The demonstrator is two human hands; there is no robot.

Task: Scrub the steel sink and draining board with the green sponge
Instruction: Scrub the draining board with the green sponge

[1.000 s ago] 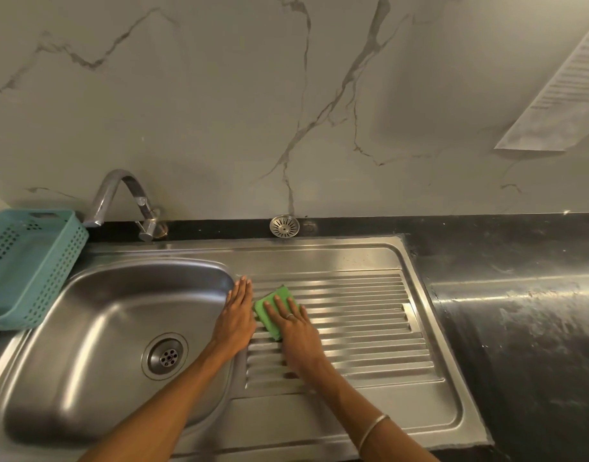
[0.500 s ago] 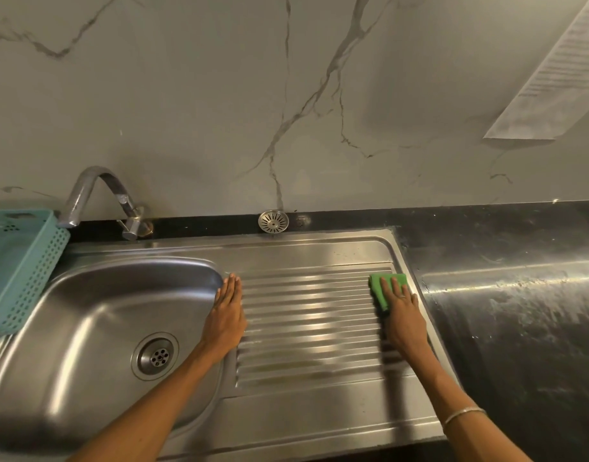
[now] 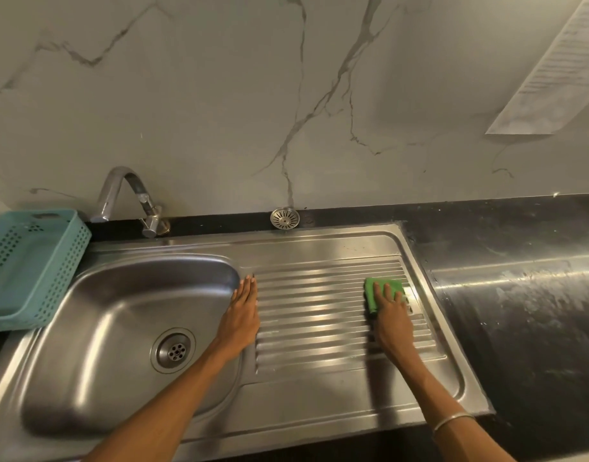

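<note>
The steel sink (image 3: 96, 335) has a round drain at its bottom, and the ribbed draining board (image 3: 319, 315) lies to its right. A green sponge (image 3: 373, 291) lies flat near the board's right end. My right hand (image 3: 391, 315) presses on the sponge with straight fingers, covering its near half. My left hand (image 3: 241, 315) rests flat on the strip between the sink bowl and the ribs, holding nothing.
A curved tap (image 3: 129, 198) stands behind the sink. A teal perforated basket (image 3: 29, 265) sits at the left. A loose metal strainer (image 3: 284, 217) leans at the wall. Dark wet counter (image 3: 519, 295) extends to the right. A paper sheet (image 3: 553, 71) hangs on the marble wall.
My right hand slid the sponge from beside my left hand across the ribs to the board's right end, and has now come slightly back left. My left hand stayed put.
</note>
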